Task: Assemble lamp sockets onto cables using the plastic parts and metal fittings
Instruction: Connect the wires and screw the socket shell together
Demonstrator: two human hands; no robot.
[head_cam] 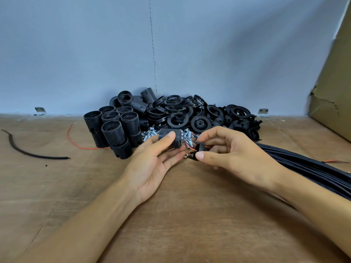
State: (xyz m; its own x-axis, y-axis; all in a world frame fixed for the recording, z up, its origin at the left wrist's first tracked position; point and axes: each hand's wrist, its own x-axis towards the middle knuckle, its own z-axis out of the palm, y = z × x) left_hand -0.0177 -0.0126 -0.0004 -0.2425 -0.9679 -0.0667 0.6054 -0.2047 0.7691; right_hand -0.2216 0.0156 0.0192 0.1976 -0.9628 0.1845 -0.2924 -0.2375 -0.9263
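Note:
My left hand (152, 164) grips a black threaded socket body (167, 135) between thumb and fingers, lying on its side. Just right of it, my right hand (229, 150) pinches a small black plastic part (201, 149) on a cable end with red wires (192, 149) sticking out toward the socket. A small metal fitting (187, 156) shows below the wires. The bundle of black cables (303, 164) runs off to the right under my right forearm. A pile of silvery metal fittings (150, 134) lies behind my hands.
Several upright black socket bodies (117, 128) stand at the left, with a heap of black rings and caps (190, 112) behind against the blue wall. A loose black cable piece (28, 151) and red wire (76, 143) lie at left. A cardboard box (334, 88) stands at right.

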